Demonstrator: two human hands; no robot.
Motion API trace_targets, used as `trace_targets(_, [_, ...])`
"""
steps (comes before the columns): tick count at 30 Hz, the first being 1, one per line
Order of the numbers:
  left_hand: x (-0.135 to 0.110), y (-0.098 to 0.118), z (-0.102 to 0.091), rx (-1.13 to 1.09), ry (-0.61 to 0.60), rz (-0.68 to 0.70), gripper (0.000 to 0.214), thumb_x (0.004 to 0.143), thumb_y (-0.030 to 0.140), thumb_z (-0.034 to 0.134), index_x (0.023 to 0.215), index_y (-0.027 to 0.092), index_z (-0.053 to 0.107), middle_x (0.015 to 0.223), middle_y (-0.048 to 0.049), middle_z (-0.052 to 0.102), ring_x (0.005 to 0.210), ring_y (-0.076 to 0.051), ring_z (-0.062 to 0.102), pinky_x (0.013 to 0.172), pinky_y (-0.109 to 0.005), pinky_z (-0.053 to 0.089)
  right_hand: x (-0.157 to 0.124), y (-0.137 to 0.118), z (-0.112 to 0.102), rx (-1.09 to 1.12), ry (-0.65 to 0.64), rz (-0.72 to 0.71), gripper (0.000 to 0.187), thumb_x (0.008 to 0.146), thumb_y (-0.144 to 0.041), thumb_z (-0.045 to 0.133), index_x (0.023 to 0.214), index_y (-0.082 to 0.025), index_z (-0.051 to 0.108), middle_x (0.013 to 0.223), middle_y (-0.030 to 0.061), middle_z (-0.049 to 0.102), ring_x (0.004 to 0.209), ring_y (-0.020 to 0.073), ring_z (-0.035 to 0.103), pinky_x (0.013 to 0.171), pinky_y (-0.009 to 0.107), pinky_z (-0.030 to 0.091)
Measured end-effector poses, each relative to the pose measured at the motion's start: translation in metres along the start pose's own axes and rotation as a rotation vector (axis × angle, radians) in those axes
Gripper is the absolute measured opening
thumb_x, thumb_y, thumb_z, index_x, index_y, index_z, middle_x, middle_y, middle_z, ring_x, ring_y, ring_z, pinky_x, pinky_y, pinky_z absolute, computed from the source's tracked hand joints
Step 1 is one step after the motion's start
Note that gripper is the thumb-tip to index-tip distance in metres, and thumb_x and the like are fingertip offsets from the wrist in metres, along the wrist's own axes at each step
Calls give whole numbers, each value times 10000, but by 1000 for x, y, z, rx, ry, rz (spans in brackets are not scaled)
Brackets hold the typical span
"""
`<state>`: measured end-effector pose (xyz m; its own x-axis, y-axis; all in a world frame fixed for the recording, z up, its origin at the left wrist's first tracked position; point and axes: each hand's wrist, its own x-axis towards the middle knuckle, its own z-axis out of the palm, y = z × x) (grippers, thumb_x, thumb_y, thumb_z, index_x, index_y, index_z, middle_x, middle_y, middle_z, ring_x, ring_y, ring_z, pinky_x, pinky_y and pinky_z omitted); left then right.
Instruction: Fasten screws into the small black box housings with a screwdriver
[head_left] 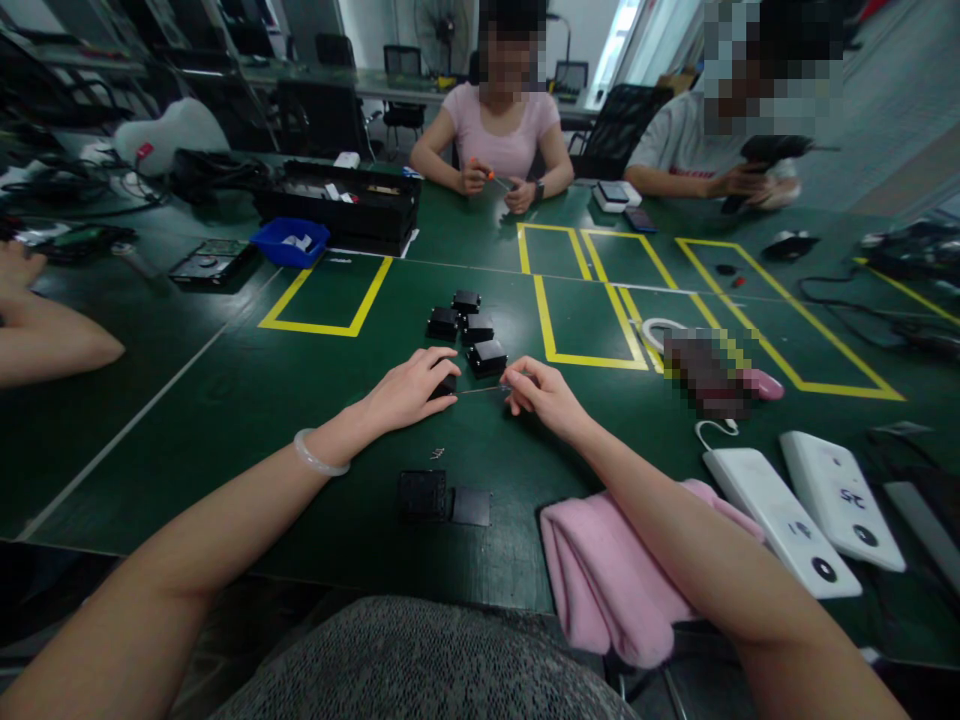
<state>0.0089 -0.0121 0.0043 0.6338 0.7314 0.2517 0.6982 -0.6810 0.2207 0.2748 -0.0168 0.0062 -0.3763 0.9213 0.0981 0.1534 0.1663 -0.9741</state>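
My left hand is closed around a small black box on the table, its fingers covering most of it. In my right hand is a screwdriver, pinched so that its handle is largely hidden. The thin shaft points left, its tip close to the box. Just beyond my hands sit several similar black boxes. Nearer to me lie an opened black case, a flat black cover beside it, and a few tiny screws.
A pink cloth hangs over the front edge under my right forearm. White devices and a cable lie to the right. Farther back are a blue tray, a black bin and yellow tape outlines. Co-workers sit opposite; another person's arm rests left.
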Motion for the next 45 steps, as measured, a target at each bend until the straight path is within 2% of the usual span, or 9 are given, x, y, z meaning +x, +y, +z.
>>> trace_targets(8, [0, 1, -1, 6, 1, -3, 327, 976, 285, 664, 1272, 190, 563, 1503, -161, 538, 1299, -334, 584, 971, -492, 609, -1, -3, 0, 29, 4, -37, 398, 881, -573, 726, 951, -218, 561, 588, -79, 558, 533, 122, 582, 620, 290, 496])
trace_targets(14, [0, 1, 0, 11, 6, 6, 322, 972, 281, 662, 1265, 186, 569, 1497, -165, 543, 1299, -334, 584, 1011, -512, 591, 1, 0, 0, 2, -3, 21, 396, 914, -601, 665, 928, -218, 563, 469, -121, 416, 472, 127, 542, 618, 298, 495])
trace_targets(17, [0, 1, 0, 12, 4, 4, 322, 974, 286, 659, 1267, 188, 567, 1499, -164, 541, 1299, -333, 583, 1010, -507, 592, 0, 0, 0, 28, 5, -10, 397, 884, -577, 714, 949, -224, 547, 553, -92, 527, 509, 123, 564, 639, 303, 511])
trace_targets(20, [0, 0, 0, 16, 3, 1, 328, 976, 291, 655, 1274, 189, 563, 1503, -162, 537, 1301, -336, 579, 1005, -507, 593, 0, -1, 0, 40, 12, -18, 398, 878, -571, 727, 951, -222, 550, 594, -76, 560, 539, 126, 583, 644, 301, 513])
trace_targets(26, [-1, -1, 0, 11, 9, 10, 314, 986, 306, 628, 1274, 202, 558, 1502, -150, 534, 1299, -327, 578, 998, -501, 594, 1, 2, 0, 33, 2, 25, 412, 910, -617, 669, 912, -219, 564, 468, -130, 384, 463, 122, 533, 629, 302, 516])
trace_targets(31, [-1, -1, 0, 13, -3, -2, 325, 986, 308, 628, 1281, 196, 552, 1511, -161, 526, 1307, -338, 571, 977, -507, 602, 0, -1, -1, 56, 23, -1, 417, 857, -577, 751, 952, -221, 557, 582, -85, 561, 528, 124, 587, 632, 295, 515])
trace_targets(33, [-1, 0, 0, 11, -3, -1, 323, 984, 307, 630, 1277, 195, 555, 1510, -162, 528, 1304, -340, 572, 979, -513, 601, 0, -1, -1, 60, 22, 4, 417, 856, -580, 749, 947, -216, 566, 600, -75, 577, 542, 126, 595, 634, 294, 512])
trace_targets(40, [-1, 0, 0, -3, -1, -4, 319, 983, 308, 627, 1275, 200, 559, 1508, -157, 530, 1307, -335, 567, 1000, -522, 591, 2, 4, -2, 61, -10, 47, 419, 895, -614, 695, 899, -212, 578, 470, -121, 403, 459, 115, 522, 597, 279, 484])
trace_targets(45, [0, 0, 0, -2, -3, -5, 324, 978, 309, 637, 1274, 200, 562, 1507, -152, 532, 1299, -332, 572, 1028, -528, 575, 2, 2, -1, 79, 13, 14, 419, 838, -558, 773, 949, -211, 565, 591, -81, 574, 531, 120, 594, 619, 279, 493])
